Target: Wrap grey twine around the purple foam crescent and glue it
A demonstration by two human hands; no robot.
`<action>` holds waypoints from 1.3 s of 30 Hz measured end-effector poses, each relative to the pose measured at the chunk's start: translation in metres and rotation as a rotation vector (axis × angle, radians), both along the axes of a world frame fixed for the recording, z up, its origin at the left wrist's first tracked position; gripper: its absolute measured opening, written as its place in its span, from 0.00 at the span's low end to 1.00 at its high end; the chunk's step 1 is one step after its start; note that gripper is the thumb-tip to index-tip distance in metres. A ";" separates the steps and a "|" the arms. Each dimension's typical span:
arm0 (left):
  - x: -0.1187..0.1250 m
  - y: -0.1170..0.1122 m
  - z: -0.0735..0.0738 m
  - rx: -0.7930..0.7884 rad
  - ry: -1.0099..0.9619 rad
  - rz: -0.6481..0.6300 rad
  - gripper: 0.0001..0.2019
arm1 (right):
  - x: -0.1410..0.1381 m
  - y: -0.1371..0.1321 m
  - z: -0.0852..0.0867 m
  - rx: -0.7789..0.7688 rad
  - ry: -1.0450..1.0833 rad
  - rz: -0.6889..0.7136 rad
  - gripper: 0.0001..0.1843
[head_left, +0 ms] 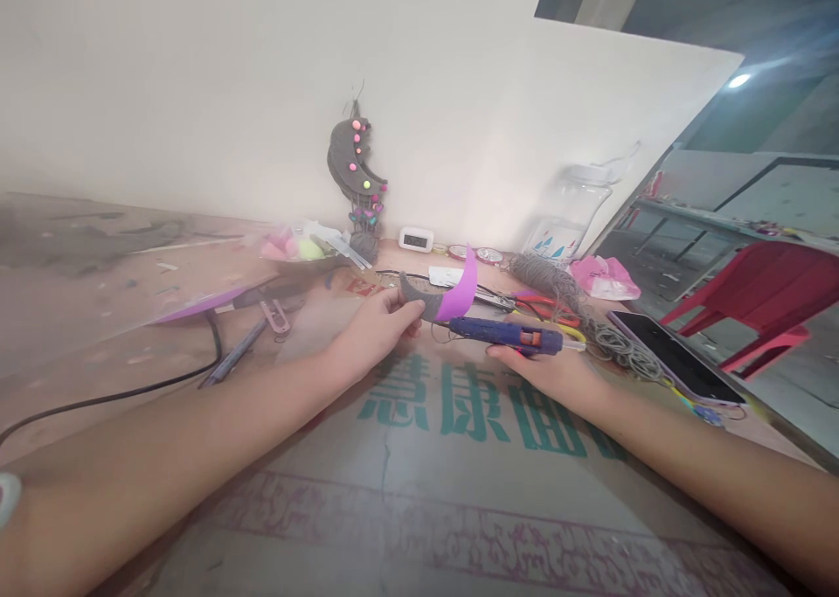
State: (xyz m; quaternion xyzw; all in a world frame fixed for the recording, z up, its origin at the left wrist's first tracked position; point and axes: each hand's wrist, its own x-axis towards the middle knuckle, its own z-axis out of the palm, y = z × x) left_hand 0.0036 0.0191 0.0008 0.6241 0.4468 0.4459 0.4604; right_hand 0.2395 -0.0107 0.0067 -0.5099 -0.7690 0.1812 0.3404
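My left hand (377,324) is closed on a crescent-shaped piece (438,300), grey yarn at one end and bare purple card at the other, held just above the table. My right hand (541,371) grips a blue glue gun (508,335) lying nearly level, its nozzle pointing left at the crescent's lower edge. Both hands hover over a cardboard sheet (426,457) with green printed characters.
A finished grey crescent with coloured pom-poms (354,164) hangs on the wall. Grey yarn (577,304), red-handled pliers (547,304), a phone (675,357), a pink bag (606,278), a clear jar (570,217), a small clock (416,239) and a black cable (131,392) lie around. A red plastic chair (766,295) stands right.
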 end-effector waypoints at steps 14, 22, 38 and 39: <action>0.000 0.000 -0.002 -0.002 -0.004 -0.003 0.11 | 0.001 0.000 -0.001 0.028 -0.033 -0.046 0.14; 0.000 0.000 -0.002 -0.011 0.004 -0.014 0.12 | -0.001 -0.001 0.001 0.020 -0.031 -0.089 0.14; 0.000 -0.003 0.001 -0.014 0.042 0.007 0.11 | -0.004 0.000 0.002 -0.025 0.093 -0.153 0.14; 0.000 -0.002 0.001 -0.015 0.043 0.004 0.11 | -0.004 0.000 0.002 -0.022 0.095 -0.156 0.15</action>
